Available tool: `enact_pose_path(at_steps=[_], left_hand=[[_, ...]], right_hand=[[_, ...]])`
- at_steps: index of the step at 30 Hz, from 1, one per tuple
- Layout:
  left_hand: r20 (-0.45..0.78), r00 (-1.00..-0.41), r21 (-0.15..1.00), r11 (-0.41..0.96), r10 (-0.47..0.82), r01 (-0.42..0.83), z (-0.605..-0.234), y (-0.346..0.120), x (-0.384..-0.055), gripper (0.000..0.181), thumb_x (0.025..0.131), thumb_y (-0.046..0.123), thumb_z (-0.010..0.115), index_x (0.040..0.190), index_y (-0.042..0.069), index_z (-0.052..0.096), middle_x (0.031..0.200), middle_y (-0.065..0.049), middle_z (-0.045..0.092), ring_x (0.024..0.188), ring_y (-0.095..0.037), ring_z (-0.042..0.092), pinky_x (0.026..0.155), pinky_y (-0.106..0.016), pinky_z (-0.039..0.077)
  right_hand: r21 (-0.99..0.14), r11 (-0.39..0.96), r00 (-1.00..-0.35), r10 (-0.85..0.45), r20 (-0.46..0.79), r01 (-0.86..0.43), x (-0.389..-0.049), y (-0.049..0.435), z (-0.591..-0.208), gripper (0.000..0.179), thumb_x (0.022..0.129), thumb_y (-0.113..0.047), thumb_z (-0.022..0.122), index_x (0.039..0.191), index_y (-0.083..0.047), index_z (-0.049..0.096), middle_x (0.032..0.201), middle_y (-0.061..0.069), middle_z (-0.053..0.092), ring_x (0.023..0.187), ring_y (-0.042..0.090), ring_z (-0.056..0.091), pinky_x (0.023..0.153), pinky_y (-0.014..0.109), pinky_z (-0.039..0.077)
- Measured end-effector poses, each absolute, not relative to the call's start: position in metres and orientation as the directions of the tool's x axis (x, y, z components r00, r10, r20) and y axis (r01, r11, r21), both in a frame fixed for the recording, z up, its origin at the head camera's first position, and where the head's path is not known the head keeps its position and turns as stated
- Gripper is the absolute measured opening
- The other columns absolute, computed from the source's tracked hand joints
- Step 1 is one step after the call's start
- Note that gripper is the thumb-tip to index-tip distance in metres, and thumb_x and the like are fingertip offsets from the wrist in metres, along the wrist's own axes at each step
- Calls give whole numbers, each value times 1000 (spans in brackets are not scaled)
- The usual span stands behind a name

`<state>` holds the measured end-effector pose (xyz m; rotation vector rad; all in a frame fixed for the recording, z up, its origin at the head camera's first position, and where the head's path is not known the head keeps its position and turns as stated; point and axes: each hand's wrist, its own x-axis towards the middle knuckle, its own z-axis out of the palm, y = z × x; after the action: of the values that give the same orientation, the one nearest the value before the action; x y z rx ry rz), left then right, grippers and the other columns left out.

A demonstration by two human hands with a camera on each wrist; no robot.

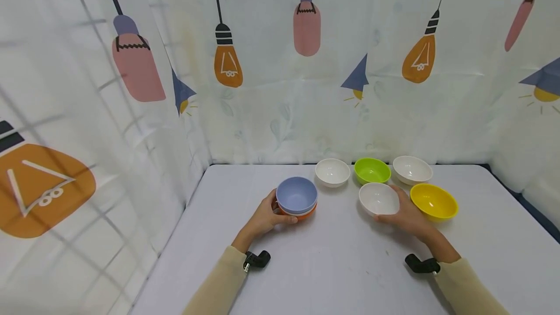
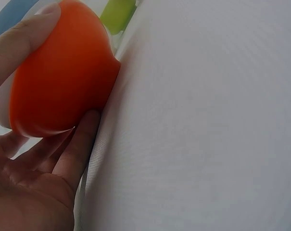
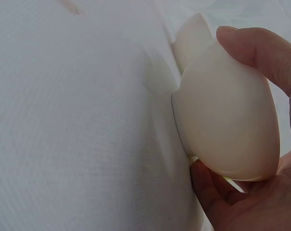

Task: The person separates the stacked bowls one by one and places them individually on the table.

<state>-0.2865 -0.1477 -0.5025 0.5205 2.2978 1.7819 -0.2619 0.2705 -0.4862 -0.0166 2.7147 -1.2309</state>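
On the left, my left hand (image 1: 264,217) grips a small stack of bowls. A blue bowl (image 1: 297,195) is on top, a white bowl (image 2: 5,101) shows as a thin band under it, and an orange bowl (image 2: 63,77) is at the bottom. In the left wrist view the thumb lies along the stack's near side, the fingers behind and low by the tablecloth. My right hand (image 1: 410,216) holds another white bowl (image 1: 378,199) upright, thumb on its near side. The right wrist view shows that bowl's base at the tablecloth, fingers curving behind it.
Behind the right hand stand a green bowl (image 1: 372,170) and a white bowl (image 1: 412,169). A yellow bowl (image 1: 434,201) is just right of that hand. Another white bowl (image 1: 332,172) stands behind, between both hands. A patterned curtain (image 1: 271,111) rises at the table's (image 1: 332,271) back edge.
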Motion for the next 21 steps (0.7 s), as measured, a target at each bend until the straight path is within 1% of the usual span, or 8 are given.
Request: enact_pose_path(at_steps=[6, 10, 17, 21], left_hand=[[62, -922, 963, 220, 383, 156, -503, -148, -288, 101, 76, 17, 93, 158, 18, 33, 152, -7, 50, 140, -28, 52, 119, -48, 40], [55, -923, 963, 224, 380, 150, -503, -147, -288, 101, 76, 17, 93, 158, 18, 33, 153, -7, 50, 139, -28, 52, 119, -49, 40], [52, -926, 964, 224, 374, 144, -503, -147, -289, 101, 76, 18, 93, 158, 19, 33, 153, -8, 50, 138, -29, 52, 119, -50, 40], [49, -928, 961, 237, 369, 145, -505, -147, -289, 102, 76, 20, 93, 158, 19, 33, 153, -7, 50, 139, -29, 51, 119, -51, 40]], right_hand=[[-752, 657, -987, -83, -136, 48, -263, 271, -486, 129, 77, -49, 87, 163, -4, 3, 161, 30, 22, 136, 50, 38, 108, 71, 42], [-747, 663, -986, -89, -144, 50, -264, 273, -485, 128, 78, -48, 87, 163, -5, 1, 161, 31, 22, 136, 50, 38, 109, 71, 41], [-759, 651, -987, -104, -125, 27, -265, 274, -485, 126, 79, -46, 87, 163, -5, 3, 161, 31, 22, 136, 50, 37, 110, 72, 39], [-763, 646, -985, -106, -135, 35, -265, 274, -485, 128, 79, -46, 87, 163, -4, 0, 162, 31, 20, 138, 50, 35, 111, 73, 37]])
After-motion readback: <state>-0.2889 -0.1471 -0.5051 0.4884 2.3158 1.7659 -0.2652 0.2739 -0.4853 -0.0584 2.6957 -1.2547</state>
